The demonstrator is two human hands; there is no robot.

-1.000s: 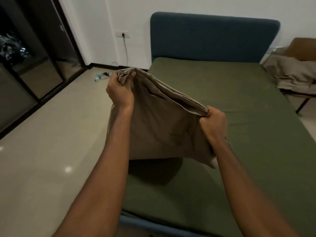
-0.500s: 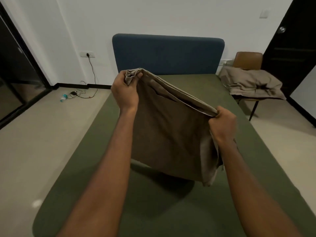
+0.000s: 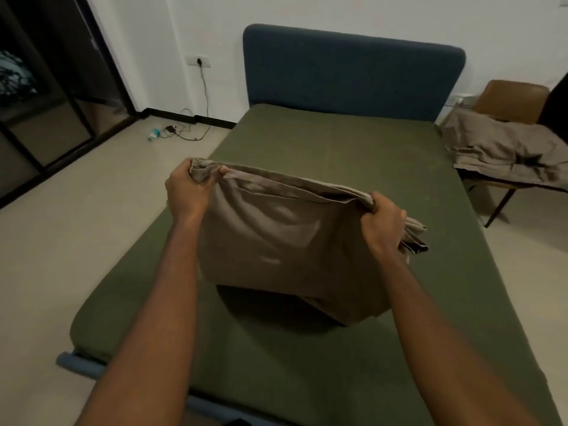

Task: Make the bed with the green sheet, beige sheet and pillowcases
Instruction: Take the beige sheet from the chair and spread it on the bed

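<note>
Left hand (image 3: 187, 193) and right hand (image 3: 382, 224) each clamp top edge of folded beige sheet (image 3: 276, 241); fabric hangs below grips, above green sheet (image 3: 338, 155).

Head view, down over bed (image 3: 338, 142), probably foot-end

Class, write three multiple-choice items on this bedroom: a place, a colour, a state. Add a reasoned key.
1. Where does the crumpled beige bedding lie? A on the chair; B on the floor; C in a drawer.
2. What colour is the headboard? A red; B blue; C white.
3. The folded beige cloth is: A gripped by left hand and right hand; B spread flat; C dropped.
Key: 1A, draped over its seat; 2B, dark blue padding; 3A, both clutch its top edge.
</note>
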